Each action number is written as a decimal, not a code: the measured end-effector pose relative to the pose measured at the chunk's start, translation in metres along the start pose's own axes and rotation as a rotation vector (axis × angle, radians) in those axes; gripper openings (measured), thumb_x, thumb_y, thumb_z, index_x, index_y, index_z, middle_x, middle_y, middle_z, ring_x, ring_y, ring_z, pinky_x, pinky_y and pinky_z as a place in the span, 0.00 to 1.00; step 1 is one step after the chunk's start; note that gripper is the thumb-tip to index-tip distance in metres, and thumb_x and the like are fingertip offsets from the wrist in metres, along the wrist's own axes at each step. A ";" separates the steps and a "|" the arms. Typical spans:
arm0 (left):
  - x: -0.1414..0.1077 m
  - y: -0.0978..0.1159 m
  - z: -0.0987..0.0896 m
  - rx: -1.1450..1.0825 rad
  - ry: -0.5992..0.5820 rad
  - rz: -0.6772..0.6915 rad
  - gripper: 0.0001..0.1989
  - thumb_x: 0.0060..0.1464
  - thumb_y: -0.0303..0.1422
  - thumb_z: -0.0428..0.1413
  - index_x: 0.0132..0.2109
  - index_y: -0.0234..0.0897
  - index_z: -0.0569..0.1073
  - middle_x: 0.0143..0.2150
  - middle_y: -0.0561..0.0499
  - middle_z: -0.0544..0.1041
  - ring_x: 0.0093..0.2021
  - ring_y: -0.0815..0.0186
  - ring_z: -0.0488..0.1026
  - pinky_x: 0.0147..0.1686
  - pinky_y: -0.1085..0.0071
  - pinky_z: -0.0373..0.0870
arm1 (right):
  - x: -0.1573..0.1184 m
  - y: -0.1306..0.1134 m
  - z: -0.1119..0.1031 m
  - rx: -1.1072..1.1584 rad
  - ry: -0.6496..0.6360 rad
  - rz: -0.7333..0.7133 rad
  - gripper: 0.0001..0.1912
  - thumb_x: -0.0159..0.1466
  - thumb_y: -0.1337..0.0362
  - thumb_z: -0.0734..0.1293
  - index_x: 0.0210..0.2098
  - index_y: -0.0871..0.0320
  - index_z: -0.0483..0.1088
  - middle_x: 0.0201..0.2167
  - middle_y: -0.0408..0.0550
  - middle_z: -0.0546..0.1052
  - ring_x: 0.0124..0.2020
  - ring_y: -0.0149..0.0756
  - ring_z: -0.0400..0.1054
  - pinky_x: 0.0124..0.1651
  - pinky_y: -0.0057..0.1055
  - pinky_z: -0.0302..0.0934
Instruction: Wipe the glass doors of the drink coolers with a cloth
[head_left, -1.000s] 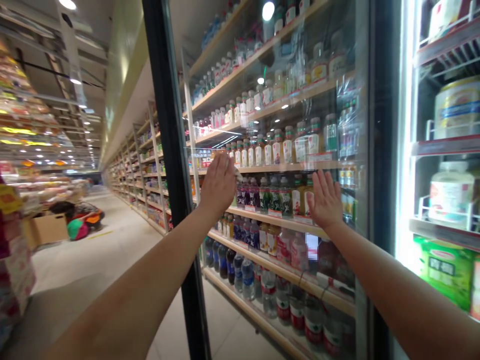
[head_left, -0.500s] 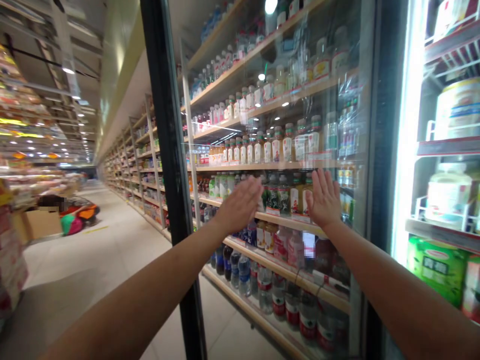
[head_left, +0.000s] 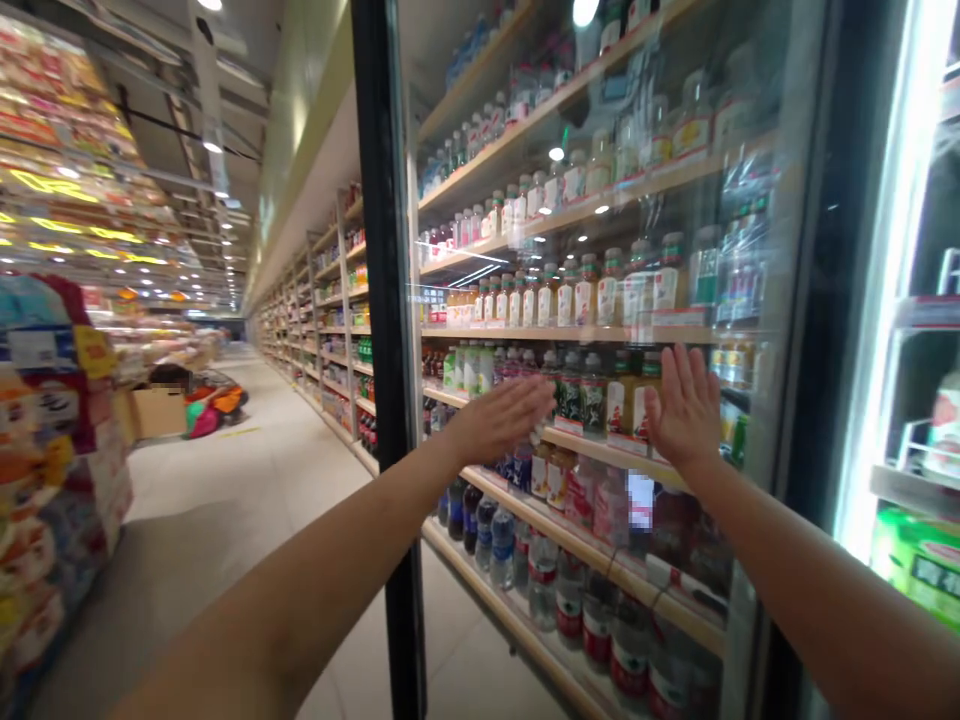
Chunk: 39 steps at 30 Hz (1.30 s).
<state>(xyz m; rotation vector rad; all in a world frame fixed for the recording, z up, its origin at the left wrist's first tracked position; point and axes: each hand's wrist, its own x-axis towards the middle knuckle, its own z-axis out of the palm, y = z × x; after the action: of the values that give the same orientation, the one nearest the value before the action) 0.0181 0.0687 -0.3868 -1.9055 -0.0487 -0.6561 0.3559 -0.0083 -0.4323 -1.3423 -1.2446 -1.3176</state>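
Left hand [head_left: 499,422] and right hand [head_left: 681,412] open, fingers extended, holding nothing, both close to a black-framed glass cooler door [head_left: 386,250]. Plastic drink bottles [head_left: 502,548] stand behind on pale wooden shelves [head_left: 600,450].

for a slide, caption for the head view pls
Head view: a person's left hand and right hand raised at the glass door of a supermarket cooler, shelves of bottled drinks behind.

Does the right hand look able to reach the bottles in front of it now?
Probably not: the glass door looks closed, and it stands between the right hand and the bottles.
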 end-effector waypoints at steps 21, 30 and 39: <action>-0.022 0.024 0.006 -0.059 -0.010 -0.049 0.30 0.71 0.28 0.49 0.76 0.29 0.55 0.77 0.38 0.55 0.79 0.54 0.42 0.77 0.53 0.55 | -0.004 0.003 0.002 0.032 0.035 -0.004 0.35 0.77 0.53 0.54 0.77 0.66 0.53 0.75 0.62 0.58 0.76 0.58 0.49 0.74 0.62 0.48; -0.026 -0.002 -0.006 0.075 0.172 -0.463 0.32 0.71 0.27 0.49 0.76 0.23 0.51 0.78 0.30 0.50 0.79 0.47 0.35 0.75 0.45 0.55 | -0.004 0.003 0.001 0.049 0.038 -0.012 0.35 0.77 0.53 0.53 0.76 0.68 0.54 0.75 0.63 0.58 0.76 0.60 0.49 0.74 0.63 0.48; -0.032 -0.015 -0.014 0.065 0.070 -0.559 0.32 0.71 0.26 0.49 0.77 0.26 0.51 0.79 0.32 0.49 0.80 0.49 0.36 0.77 0.45 0.51 | 0.024 -0.020 -0.006 0.149 0.025 0.142 0.38 0.77 0.49 0.51 0.77 0.67 0.53 0.75 0.65 0.55 0.76 0.65 0.47 0.74 0.67 0.44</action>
<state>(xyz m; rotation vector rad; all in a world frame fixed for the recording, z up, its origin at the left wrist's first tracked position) -0.0201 0.0713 -0.3849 -1.8078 -0.5665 -1.0779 0.3344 -0.0092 -0.4094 -1.2798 -1.1844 -1.1178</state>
